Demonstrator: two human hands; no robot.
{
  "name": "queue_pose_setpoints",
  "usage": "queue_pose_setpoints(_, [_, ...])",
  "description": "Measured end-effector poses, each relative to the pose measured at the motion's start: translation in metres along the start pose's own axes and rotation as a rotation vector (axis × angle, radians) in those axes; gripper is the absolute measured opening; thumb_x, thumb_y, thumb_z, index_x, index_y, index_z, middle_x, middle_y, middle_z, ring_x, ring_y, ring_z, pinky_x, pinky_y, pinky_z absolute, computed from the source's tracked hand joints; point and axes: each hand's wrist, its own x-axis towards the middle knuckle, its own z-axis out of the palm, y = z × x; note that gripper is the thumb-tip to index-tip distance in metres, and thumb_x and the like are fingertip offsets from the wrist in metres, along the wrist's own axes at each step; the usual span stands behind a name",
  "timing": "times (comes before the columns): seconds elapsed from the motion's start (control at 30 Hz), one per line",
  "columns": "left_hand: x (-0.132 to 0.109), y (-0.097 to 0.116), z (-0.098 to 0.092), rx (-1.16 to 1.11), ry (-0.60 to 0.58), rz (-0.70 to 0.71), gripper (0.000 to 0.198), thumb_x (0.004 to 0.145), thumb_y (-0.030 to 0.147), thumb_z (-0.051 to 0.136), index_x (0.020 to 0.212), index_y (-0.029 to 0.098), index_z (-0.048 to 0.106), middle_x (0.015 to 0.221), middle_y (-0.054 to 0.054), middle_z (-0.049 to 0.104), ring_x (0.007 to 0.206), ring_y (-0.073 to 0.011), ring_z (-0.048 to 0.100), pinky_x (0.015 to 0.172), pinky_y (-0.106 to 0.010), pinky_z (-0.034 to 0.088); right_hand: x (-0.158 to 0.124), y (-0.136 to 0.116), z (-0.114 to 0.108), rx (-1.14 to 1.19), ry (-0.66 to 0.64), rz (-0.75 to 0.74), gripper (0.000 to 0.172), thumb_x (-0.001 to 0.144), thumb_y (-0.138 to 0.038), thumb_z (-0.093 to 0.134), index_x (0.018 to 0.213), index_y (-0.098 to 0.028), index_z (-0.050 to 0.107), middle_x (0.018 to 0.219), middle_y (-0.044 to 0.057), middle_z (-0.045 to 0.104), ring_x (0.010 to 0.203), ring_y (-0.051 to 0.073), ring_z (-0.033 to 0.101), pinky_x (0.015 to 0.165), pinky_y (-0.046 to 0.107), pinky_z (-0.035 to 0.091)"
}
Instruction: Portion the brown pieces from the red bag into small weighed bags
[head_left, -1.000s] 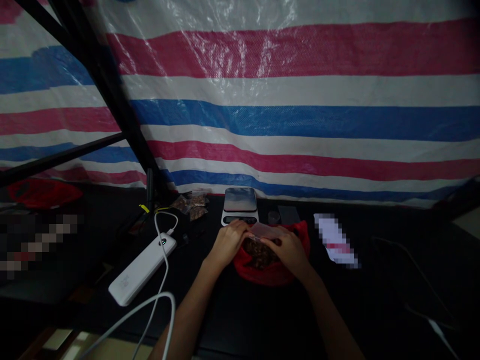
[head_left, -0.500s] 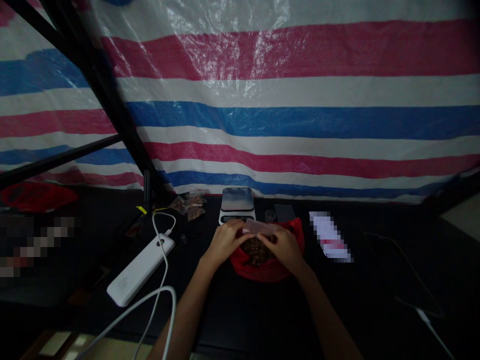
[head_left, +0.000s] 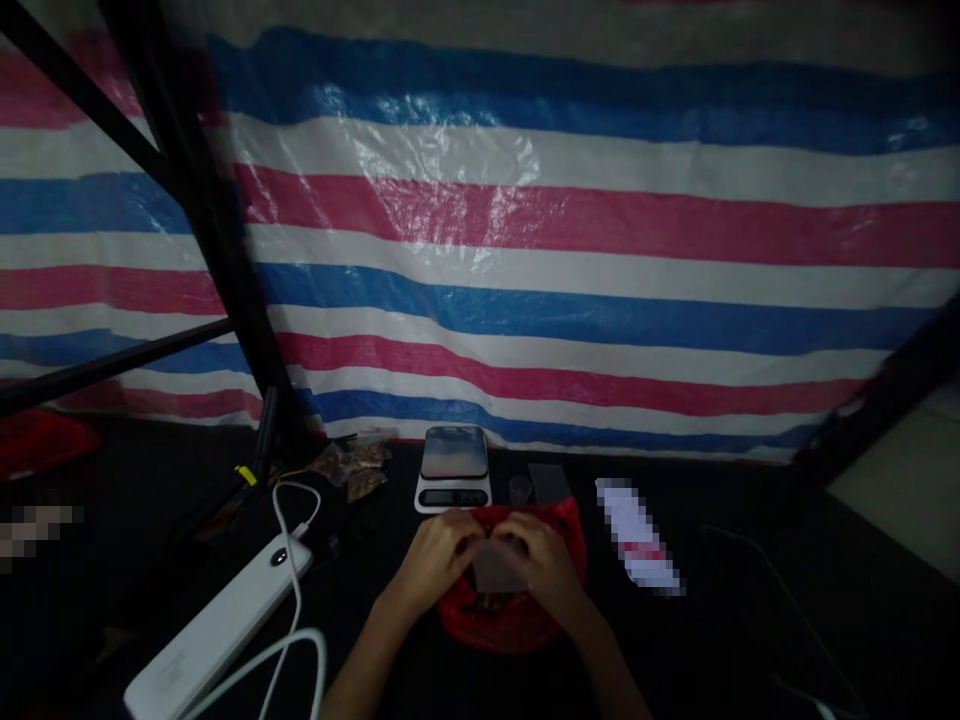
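My left hand [head_left: 433, 558] and my right hand [head_left: 546, 562] are closed on a small clear plastic bag [head_left: 497, 568], held between them over a red plastic bag [head_left: 501, 622] with brown pieces inside. The red bag lies on the dark table [head_left: 750, 640] in front of me. A small white digital scale [head_left: 453, 467] with a shiny platform stands just behind my hands.
A white power bank [head_left: 217, 630] with a white cable [head_left: 292, 560] lies at the left. Several small clear packets of brown pieces [head_left: 356, 465] sit left of the scale. A striped tarpaulin [head_left: 570, 280] hangs behind; black metal bars [head_left: 202, 230] slant at left.
The view has tilted up, so everything sits lower in the picture. The small clear bag has come down from above the red bag's far edge to between my hands.
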Motion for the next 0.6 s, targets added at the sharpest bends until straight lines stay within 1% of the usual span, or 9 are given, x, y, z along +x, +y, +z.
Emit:
queue_pose_setpoints(0.13, [0.0,-0.001,0.003,0.028,0.013,-0.018,0.015,0.081,0.022,0.046,0.083,0.02,0.06,0.085,0.0,0.062,0.086,-0.0141,0.055,0.077,-0.022,0.037,0.001,0.004,0.003,0.03,-0.021,-0.002,0.013,0.076,-0.026,0.051,0.074,-0.021,0.063,0.077,0.002,0.061,0.075,0.016,0.056,0.068,0.025,0.04])
queue_pose_setpoints(0.23, [-0.002,-0.004,0.004,0.034,0.031,-0.052,0.014,0.079,0.02,0.047,0.084,0.02,0.06,0.085,0.0,0.063,0.084,-0.0141,0.055,0.076,-0.022,0.038,0.001,0.005,0.004,0.142,0.027,-0.047,0.012,0.077,-0.027,0.051,0.075,-0.021,0.061,0.078,0.002,0.061,0.078,0.017,0.056,0.071,0.026,0.042])
queue_pose_setpoints(0.3, [-0.003,-0.005,0.005,0.058,0.028,-0.091,0.014,0.075,0.019,0.05,0.083,0.019,0.061,0.084,-0.002,0.063,0.082,-0.0157,0.056,0.074,-0.023,0.039,0.002,0.004,0.004,0.239,0.093,-0.093,0.013,0.075,-0.029,0.054,0.083,-0.022,0.061,0.089,0.004,0.06,0.089,0.019,0.055,0.078,0.028,0.042])
queue_pose_setpoints(0.37, [-0.005,-0.004,0.007,0.06,0.014,-0.104,0.018,0.071,0.02,0.054,0.088,0.018,0.062,0.088,-0.004,0.063,0.083,-0.0176,0.055,0.075,-0.025,0.04,0.001,0.001,0.003,0.329,0.128,-0.122,0.018,0.076,-0.03,0.054,0.091,-0.023,0.061,0.107,0.006,0.057,0.103,0.02,0.049,0.088,0.03,0.039])
queue_pose_setpoints(0.43, [-0.007,-0.001,0.008,-0.01,-0.003,-0.049,0.03,0.07,0.024,0.057,0.1,0.022,0.059,0.103,-0.004,0.06,0.093,-0.0193,0.053,0.083,-0.027,0.039,0.001,-0.004,0.003,0.386,0.116,-0.129,0.019,0.08,-0.03,0.049,0.092,-0.024,0.062,0.117,0.005,0.052,0.111,0.02,0.045,0.094,0.032,0.035])
queue_pose_setpoints(0.5, [-0.008,0.001,0.01,-0.145,-0.003,0.003,0.038,0.074,0.032,0.055,0.111,0.025,0.052,0.117,-0.004,0.053,0.106,-0.0195,0.047,0.092,-0.029,0.034,0.0,-0.009,0.004,0.411,0.094,-0.141,0.021,0.082,-0.031,0.046,0.089,-0.025,0.065,0.118,0.005,0.052,0.112,0.02,0.045,0.096,0.035,0.034])
queue_pose_setpoints(0.53, [-0.008,0.001,0.012,-0.221,0.008,-0.01,0.039,0.076,0.036,0.052,0.114,0.025,0.05,0.12,-0.004,0.051,0.109,-0.0194,0.045,0.095,-0.03,0.032,-0.001,-0.012,0.004,0.416,0.091,-0.147,0.021,0.082,-0.032,0.046,0.089,-0.026,0.065,0.118,0.005,0.052,0.112,0.02,0.045,0.096,0.036,0.034])
queue_pose_setpoints(0.6, [-0.008,0.0,0.015,-0.373,0.03,-0.104,0.039,0.081,0.041,0.045,0.113,0.021,0.051,0.118,-0.007,0.052,0.109,-0.0196,0.045,0.095,-0.032,0.032,0.0,-0.016,0.004,0.42,0.106,-0.144,0.021,0.081,-0.033,0.048,0.091,-0.026,0.065,0.118,0.005,0.053,0.111,0.021,0.046,0.096,0.037,0.035])
